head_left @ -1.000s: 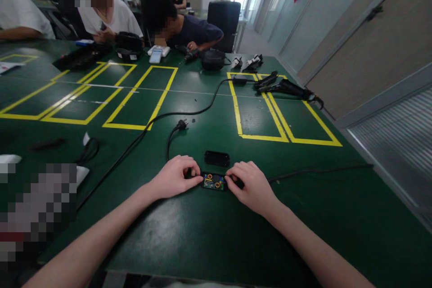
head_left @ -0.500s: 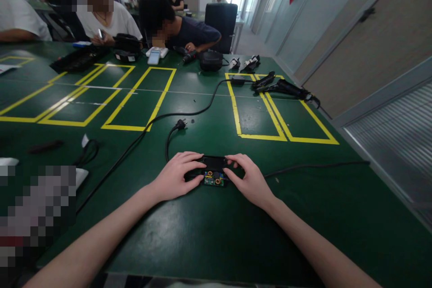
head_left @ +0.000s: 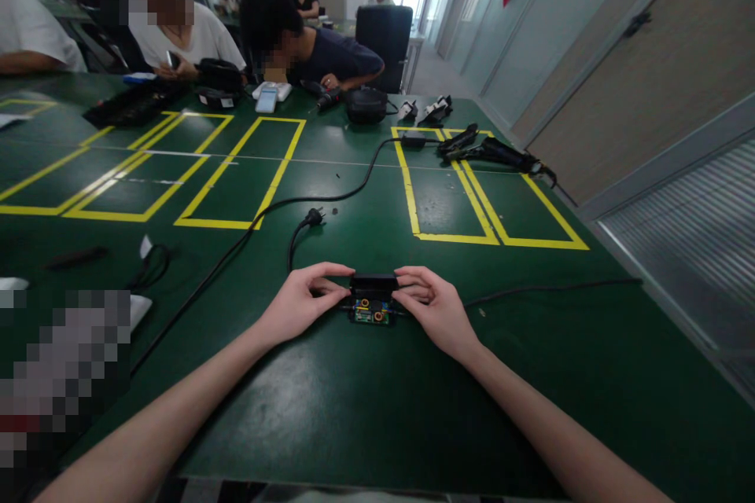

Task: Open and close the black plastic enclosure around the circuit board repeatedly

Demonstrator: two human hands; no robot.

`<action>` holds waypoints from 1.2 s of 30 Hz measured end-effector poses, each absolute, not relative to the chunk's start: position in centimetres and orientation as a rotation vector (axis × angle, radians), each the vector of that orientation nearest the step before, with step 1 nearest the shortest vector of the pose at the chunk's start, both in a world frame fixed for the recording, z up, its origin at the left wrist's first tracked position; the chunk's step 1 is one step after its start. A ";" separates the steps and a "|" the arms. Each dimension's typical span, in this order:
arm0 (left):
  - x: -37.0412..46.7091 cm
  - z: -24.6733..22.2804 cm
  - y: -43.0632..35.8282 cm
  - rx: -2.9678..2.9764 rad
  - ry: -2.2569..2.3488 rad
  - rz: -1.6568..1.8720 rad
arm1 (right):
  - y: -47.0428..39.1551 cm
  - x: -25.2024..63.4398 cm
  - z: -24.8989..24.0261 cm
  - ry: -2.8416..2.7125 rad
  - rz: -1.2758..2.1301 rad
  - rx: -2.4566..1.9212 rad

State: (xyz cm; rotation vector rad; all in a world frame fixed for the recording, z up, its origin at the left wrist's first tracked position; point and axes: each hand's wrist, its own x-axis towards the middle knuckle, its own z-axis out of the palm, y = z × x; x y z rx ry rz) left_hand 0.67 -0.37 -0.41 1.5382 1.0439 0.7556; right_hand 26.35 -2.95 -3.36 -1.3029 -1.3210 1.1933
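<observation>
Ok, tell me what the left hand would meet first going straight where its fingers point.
The black cover, which the left hand seems to grip by one end; beyond, probably the right hand.

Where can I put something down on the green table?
Bare tabletop lies on the near side of the circuit board, and right of the right hand, nearer than the black cable. It's crowded between that hand and the left hand, around the black cover.
</observation>
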 end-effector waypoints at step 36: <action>0.9 -0.2 -0.2 1.422 1.067 0.866 | -3.3 27.0 -1.8 -1.527 1.171 -1.187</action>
